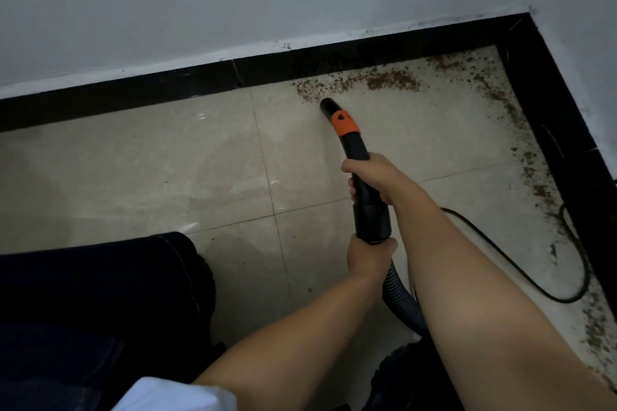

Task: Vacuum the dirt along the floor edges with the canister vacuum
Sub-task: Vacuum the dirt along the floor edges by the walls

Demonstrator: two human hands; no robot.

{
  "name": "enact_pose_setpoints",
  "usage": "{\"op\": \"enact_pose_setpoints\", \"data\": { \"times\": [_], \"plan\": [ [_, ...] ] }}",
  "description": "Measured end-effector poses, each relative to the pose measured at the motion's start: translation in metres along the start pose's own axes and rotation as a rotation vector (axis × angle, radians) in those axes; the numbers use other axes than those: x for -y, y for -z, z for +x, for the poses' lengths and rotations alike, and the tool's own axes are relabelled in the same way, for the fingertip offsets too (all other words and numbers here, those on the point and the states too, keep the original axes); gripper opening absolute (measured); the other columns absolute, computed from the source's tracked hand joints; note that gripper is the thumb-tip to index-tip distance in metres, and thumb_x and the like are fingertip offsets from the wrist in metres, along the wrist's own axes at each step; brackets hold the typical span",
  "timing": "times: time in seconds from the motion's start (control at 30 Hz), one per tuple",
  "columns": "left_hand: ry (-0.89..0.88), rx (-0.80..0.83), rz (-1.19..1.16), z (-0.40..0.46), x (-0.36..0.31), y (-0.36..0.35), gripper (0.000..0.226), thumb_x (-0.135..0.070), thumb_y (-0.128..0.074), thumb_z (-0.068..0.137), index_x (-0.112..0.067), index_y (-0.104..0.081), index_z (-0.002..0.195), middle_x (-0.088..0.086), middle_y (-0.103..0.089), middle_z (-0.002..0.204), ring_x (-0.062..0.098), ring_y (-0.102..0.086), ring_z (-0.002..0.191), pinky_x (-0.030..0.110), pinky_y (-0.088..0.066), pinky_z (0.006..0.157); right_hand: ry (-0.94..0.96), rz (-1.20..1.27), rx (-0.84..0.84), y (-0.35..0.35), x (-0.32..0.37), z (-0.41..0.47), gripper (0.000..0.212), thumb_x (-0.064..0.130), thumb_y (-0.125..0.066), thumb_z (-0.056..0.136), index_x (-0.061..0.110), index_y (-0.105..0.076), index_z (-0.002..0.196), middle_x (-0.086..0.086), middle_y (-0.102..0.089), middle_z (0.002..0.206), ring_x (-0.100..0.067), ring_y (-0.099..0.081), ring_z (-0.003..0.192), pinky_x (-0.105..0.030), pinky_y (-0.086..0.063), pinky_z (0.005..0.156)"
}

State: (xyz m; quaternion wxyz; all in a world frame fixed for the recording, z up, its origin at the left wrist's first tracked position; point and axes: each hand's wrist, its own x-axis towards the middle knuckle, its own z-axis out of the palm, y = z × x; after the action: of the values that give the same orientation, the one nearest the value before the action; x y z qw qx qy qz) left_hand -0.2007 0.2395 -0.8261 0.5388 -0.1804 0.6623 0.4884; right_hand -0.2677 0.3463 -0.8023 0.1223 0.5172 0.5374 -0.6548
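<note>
Both hands wrapped around black vacuum nozzle (347,140): right hand (374,177) forward, left hand (369,257) behind, fingers closed; tip beside dirt (384,82) along baseboard (167,87).

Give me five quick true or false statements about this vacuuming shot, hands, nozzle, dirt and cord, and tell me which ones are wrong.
1. Both hands grip the vacuum: the right hand on the black curved wand, the left hand at the ribbed black hose. True.
2. The black nozzle tip is at the left end of the brown dirt trail. True.
3. The collar behind the nozzle is blue. False: the plastic collar is orange.
4. The dirt lies only along the far wall. False: it also runs down the right-hand black baseboard.
5. A thin black cord loops on the beige tile floor. True.
</note>
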Motion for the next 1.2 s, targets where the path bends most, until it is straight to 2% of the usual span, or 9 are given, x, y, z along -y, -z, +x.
{"op": "enact_pose_setpoints", "data": {
  "times": [0.1,0.27,0.4,0.5,0.6,0.8,0.9,1.03,1.2],
  "plan": [
    [-0.018,-0.072,-0.004,0.005,-0.003,0.012,0.033,-0.012,-0.067,0.08,-0.009,-0.061,0.112,0.014,-0.068,0.105,0.029,-0.064,0.096,0.035,-0.053,0.08,0.021,-0.006,0.019,-0.017,0.005,0.005,0.01,0.006,-0.056,0.086,0.01,-0.047,0.084,-0.009,-0.05,0.061,-0.018,-0.048,0.048,-0.026,-0.047,0.047],
    [-0.034,-0.116,0.025,0.016,-0.01,0.026,0.031,-0.013,-0.066,0.08,-0.011,-0.062,0.11,0.01,-0.069,0.104,0.027,-0.064,0.094,0.034,-0.052,0.077,0.046,0.038,-0.051,-0.034,0.007,0.013,0.011,0.008,-0.057,0.085,0.012,-0.048,0.082,-0.008,-0.051,0.061,-0.018,-0.049,0.047,-0.025,-0.046,0.047],
    [-0.042,-0.056,0.065,0.019,-0.017,0.018,0.034,-0.013,-0.066,0.08,-0.011,-0.061,0.113,0.01,-0.068,0.106,0.026,-0.063,0.094,0.034,-0.053,0.078,0.045,0.104,-0.171,-0.017,0.009,0.017,0.012,0.008,-0.058,0.084,0.012,-0.047,0.081,-0.009,-0.052,0.062,-0.019,-0.05,0.048,-0.029,-0.047,0.05],
    [-0.049,-0.007,0.13,0.02,-0.022,0.008,0.038,-0.009,-0.065,0.081,-0.01,-0.059,0.118,0.007,-0.063,0.101,0.021,-0.057,0.089,0.027,-0.044,0.072,0.036,0.156,-0.226,0.001,0.008,0.018,0.012,0.008,-0.057,0.085,0.011,-0.047,0.082,-0.009,-0.051,0.062,-0.02,-0.049,0.048,-0.029,-0.046,0.049],
    [-0.033,0.016,0.166,0.024,-0.027,0.005,0.039,-0.007,-0.064,0.081,-0.008,-0.059,0.12,0.006,-0.059,0.096,0.021,-0.054,0.087,0.027,-0.042,0.073,0.033,0.174,-0.256,0.008,0.007,0.02,0.011,0.008,-0.058,0.085,0.01,-0.047,0.085,-0.009,-0.051,0.062,-0.02,-0.049,0.048,-0.029,-0.047,0.048],
    [-0.003,-0.019,0.035,0.023,-0.02,0.013,0.035,-0.007,-0.065,0.081,-0.009,-0.059,0.116,0.006,-0.063,0.095,0.02,-0.058,0.082,0.029,-0.049,0.072,0.036,0.097,-0.15,-0.009,0.011,0.021,0.011,0.007,-0.057,0.085,0.011,-0.047,0.084,-0.009,-0.051,0.062,-0.019,-0.049,0.048,-0.028,-0.047,0.05],
    [-0.002,-0.083,-0.04,0.022,-0.016,0.018,0.036,-0.009,-0.067,0.078,-0.01,-0.061,0.113,0.012,-0.069,0.103,0.028,-0.065,0.092,0.038,-0.054,0.081,0.047,0.014,-0.083,-0.025,0.014,0.02,0.009,0.007,-0.057,0.085,0.01,-0.048,0.087,-0.009,-0.052,0.062,-0.019,-0.05,0.048,-0.028,-0.047,0.05],
    [-0.013,-0.139,-0.058,0.021,-0.012,0.028,0.034,-0.012,-0.067,0.077,-0.01,-0.062,0.111,0.013,-0.069,0.102,0.029,-0.065,0.094,0.041,-0.055,0.084,0.057,-0.045,0.014,-0.044,0.015,0.019,0.01,0.007,-0.056,0.085,0.011,-0.047,0.085,-0.009,-0.051,0.061,-0.018,-0.049,0.047,-0.024,-0.047,0.045],
    [-0.049,-0.172,-0.037,0.025,-0.016,0.044,0.032,-0.011,-0.066,0.081,-0.009,-0.06,0.112,0.012,-0.068,0.104,0.028,-0.064,0.098,0.034,-0.052,0.08,0.065,-0.025,0.033,-0.061,0.018,0.023,0.009,0.007,-0.056,0.084,0.011,-0.048,0.083,-0.009,-0.052,0.062,-0.018,-0.049,0.049,-0.028,-0.047,0.051]
  ]
}}
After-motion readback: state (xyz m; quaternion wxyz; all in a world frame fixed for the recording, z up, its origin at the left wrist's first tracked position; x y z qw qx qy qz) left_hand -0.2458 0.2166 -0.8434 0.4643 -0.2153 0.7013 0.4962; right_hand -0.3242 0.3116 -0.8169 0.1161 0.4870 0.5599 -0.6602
